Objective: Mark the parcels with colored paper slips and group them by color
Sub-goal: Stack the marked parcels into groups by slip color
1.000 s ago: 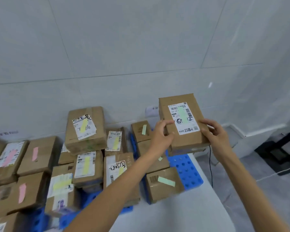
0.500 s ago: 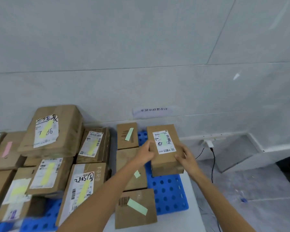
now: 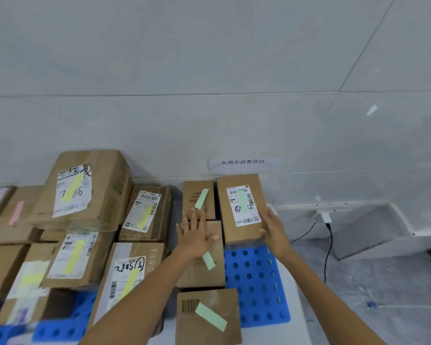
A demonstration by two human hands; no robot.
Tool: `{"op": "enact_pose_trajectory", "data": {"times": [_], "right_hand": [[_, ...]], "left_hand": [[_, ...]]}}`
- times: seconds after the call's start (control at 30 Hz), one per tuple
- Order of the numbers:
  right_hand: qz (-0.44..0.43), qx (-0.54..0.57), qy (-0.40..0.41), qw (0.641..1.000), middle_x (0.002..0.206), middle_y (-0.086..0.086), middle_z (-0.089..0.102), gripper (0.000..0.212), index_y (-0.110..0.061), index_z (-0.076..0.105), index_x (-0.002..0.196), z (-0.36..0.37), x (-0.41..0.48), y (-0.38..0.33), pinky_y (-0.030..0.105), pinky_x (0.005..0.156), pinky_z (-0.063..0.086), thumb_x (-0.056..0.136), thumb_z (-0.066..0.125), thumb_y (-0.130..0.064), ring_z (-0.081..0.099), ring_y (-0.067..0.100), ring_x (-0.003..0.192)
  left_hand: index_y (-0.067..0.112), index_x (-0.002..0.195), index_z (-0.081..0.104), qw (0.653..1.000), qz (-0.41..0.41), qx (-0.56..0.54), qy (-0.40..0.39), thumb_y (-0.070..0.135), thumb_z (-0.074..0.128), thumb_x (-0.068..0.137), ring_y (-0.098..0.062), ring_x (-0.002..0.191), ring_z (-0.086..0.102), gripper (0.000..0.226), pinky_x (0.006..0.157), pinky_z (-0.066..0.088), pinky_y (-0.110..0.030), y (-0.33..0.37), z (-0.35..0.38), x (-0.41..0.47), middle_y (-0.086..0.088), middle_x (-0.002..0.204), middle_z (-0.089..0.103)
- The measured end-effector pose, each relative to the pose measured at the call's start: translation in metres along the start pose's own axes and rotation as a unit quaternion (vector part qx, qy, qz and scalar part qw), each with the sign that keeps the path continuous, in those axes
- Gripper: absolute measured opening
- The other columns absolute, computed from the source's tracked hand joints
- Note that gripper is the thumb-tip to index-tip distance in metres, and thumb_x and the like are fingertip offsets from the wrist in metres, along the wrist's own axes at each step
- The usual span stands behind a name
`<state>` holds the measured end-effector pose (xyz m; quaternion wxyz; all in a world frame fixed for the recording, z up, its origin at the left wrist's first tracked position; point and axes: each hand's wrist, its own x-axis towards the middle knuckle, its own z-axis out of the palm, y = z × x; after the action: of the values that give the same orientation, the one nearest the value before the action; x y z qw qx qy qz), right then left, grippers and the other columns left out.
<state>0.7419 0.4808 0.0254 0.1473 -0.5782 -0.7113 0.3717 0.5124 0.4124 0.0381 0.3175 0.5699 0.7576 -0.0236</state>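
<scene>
Now that the parcel [image 3: 241, 207] is down: green group [image 3: 199, 197] beside my left hand [image 3: 195, 235] gains one
Left hand: let go, flat, empty
Right hand [image 3: 274, 232]: gripping parcel's edge

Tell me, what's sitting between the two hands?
The brown parcel with the white label sits between the left hand and right hand, in the head view.
</scene>
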Motion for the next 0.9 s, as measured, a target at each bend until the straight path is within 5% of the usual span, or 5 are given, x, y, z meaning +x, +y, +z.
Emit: {"op": "enact_pose_trajectory", "data": {"times": [0.1, 0.27, 0.43, 0.67, 0.9], "right_hand": [[0.0, -0.041, 0.079, 0.996, 0.159, 0.011, 0.009, 0.069, -0.018, 0.032, 0.147, -0.005, -0.01, -0.015, 0.046, 0.117, 0.022, 0.087, 0.047, 0.013, 0.005, 0.032, 0.146], [-0.109, -0.009, 0.187, 0.976, 0.135, 0.008, 0.047, 0.036, -0.013, 0.057, 0.125, 0.008, -0.039, -0.095, 0.029, 0.105, 0.032, 0.093, 0.05, 0.002, 0.039, 0.021, 0.127], [-0.25, 0.026, 0.155, 0.955, 0.105, -0.007, 0.059, 0.02, -0.019, 0.063, 0.106, 0.054, -0.08, -0.221, 0.019, 0.095, 0.037, 0.097, 0.046, -0.016, 0.05, 0.007, 0.102], [-0.369, 0.038, 0.103, 0.923, 0.106, -0.007, 0.061, 0.019, -0.017, 0.066, 0.105, 0.168, -0.148, -0.396, 0.016, 0.094, 0.035, 0.099, 0.047, -0.015, 0.05, 0.006, 0.106], [-0.415, 0.04, -0.014, 0.909, 0.098, -0.006, 0.066, 0.023, -0.017, 0.069, 0.097, 0.296, -0.212, -0.509, 0.005, 0.087, 0.032, 0.096, 0.046, -0.018, 0.051, 0.001, 0.098]], "left_hand": [[0.012, 0.149, -0.016, 0.991, 0.004, -0.044, 0.125, 0.054, 0.04, 0.095, -0.032, 0.138, -0.033, 0.088, 0.114, -0.012, -0.047, -0.004, -0.012, -0.016, -0.011, 0.153, -0.032], [0.011, 0.152, 0.005, 0.962, 0.079, -0.093, 0.245, 0.038, 0.042, 0.099, -0.029, 0.143, -0.026, 0.07, 0.12, -0.005, -0.042, -0.035, -0.076, -0.069, -0.012, 0.158, -0.017], [0.016, 0.146, 0.028, 0.914, 0.129, -0.139, 0.36, 0.029, 0.046, 0.098, -0.02, 0.147, -0.013, 0.052, 0.118, 0.003, -0.035, -0.132, -0.146, -0.151, -0.005, 0.16, 0.002], [0.012, 0.124, 0.056, 0.878, 0.083, -0.101, 0.46, 0.022, 0.05, 0.096, -0.024, 0.138, 0.028, 0.03, 0.115, 0.018, -0.033, -0.35, -0.206, -0.286, -0.009, 0.139, 0.044], [0.014, 0.101, 0.066, 0.886, -0.017, -0.091, 0.455, 0.014, 0.052, 0.093, -0.019, 0.105, 0.054, 0.016, 0.082, 0.032, -0.02, -0.538, -0.207, -0.411, -0.005, 0.11, 0.065]]}}
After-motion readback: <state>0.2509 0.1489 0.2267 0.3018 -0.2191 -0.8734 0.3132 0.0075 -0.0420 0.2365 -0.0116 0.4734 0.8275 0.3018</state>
